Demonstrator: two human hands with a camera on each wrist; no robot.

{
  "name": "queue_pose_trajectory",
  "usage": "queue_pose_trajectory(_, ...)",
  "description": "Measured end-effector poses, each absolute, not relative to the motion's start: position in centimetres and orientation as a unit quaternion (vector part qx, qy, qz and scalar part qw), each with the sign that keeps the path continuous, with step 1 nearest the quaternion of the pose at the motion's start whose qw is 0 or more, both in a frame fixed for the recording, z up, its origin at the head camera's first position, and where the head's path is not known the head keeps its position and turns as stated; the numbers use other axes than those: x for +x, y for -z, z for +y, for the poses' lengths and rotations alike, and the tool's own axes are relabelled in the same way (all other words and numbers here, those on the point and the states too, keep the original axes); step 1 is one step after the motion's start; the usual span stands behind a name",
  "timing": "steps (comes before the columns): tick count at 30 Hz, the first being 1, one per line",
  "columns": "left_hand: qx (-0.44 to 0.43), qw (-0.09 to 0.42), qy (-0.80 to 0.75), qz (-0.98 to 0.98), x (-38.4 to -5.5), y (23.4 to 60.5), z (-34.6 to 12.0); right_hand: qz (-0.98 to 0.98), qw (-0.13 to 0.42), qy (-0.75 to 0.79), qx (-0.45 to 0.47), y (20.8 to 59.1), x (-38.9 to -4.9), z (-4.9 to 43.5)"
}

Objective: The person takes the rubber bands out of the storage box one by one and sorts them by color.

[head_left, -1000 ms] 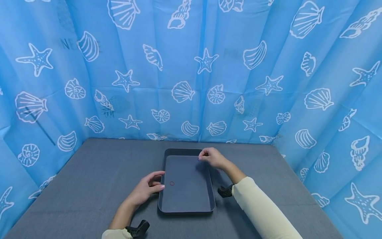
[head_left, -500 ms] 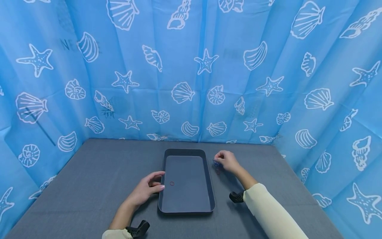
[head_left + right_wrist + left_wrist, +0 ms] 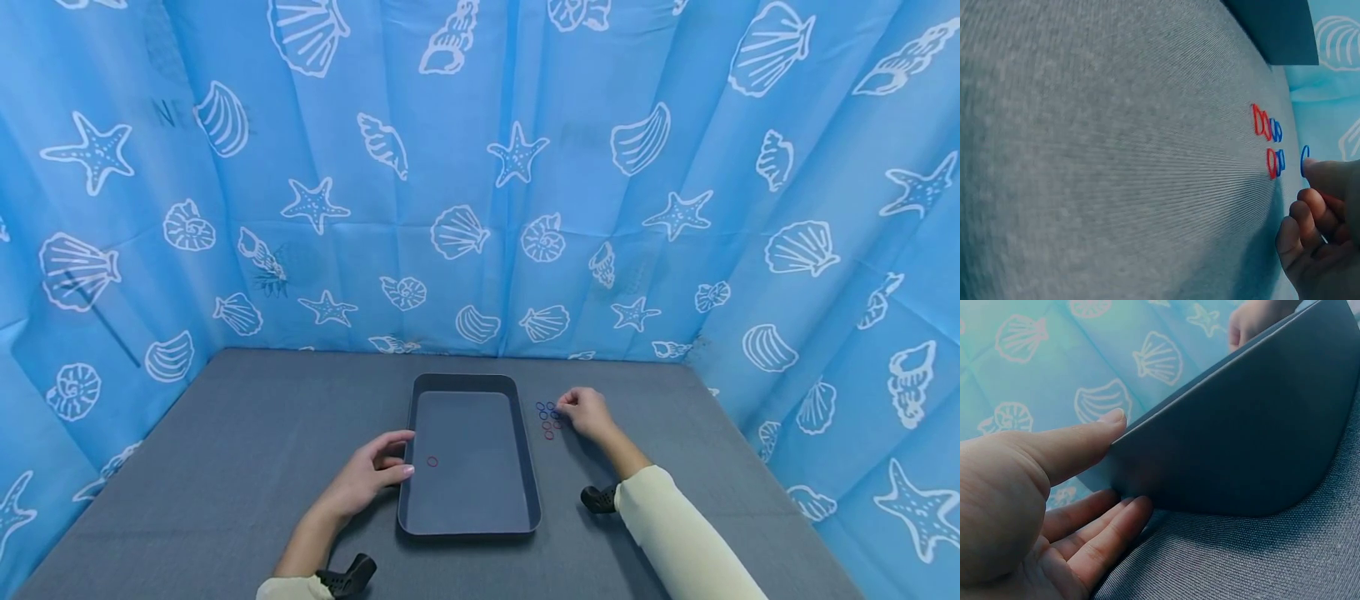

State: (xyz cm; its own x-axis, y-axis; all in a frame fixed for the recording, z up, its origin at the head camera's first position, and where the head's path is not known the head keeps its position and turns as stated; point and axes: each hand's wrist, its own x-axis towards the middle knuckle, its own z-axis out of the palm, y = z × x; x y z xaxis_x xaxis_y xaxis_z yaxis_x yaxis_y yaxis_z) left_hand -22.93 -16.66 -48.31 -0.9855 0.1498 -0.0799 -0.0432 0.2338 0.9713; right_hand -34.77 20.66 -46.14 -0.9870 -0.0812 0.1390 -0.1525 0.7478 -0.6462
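Note:
My right hand [image 3: 588, 412] is just right of the dark tray, over a small group of thin rings. In the right wrist view, its thumb and finger pinch a blue ring [image 3: 1305, 161], held off the cloth. Several blue rings [image 3: 543, 415] and red rings [image 3: 549, 435] lie close together beside the tray's right wall. Inside the tray [image 3: 471, 527], one red ring [image 3: 432, 461] lies left of the middle. My left hand [image 3: 369, 467] rests at the tray's left side. The left wrist view has its thumb touching the rim and its other fingers by the outer wall.
Grey cloth [image 3: 255, 450] covers the table under the tray and rings. A blue curtain [image 3: 480, 167] with white shells and starfish hangs behind and at both sides. A black wrist mount [image 3: 597, 499] sits below the right forearm, and another [image 3: 351, 575] by the left.
My right hand has moved right, from over the tray's far right corner to the rings beside it, which it uncovers. The left hand, tray and inner red ring have stayed still.

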Motion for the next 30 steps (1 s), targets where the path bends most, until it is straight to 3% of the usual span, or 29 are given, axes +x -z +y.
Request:
queue_pose_trajectory(17, 0.038, 0.082, -0.621, 0.779, -22.9, 48.26, -16.73, -0.954, 0.023, -0.297, 0.006, 46.05, -34.9, 20.77)
queue_pose_trajectory(30, 0.035, 0.078, -0.619, 0.78, -23.01, 48.45, -16.8, -0.958, 0.039, -0.284, -0.015, 46.46, -35.17, 20.7)
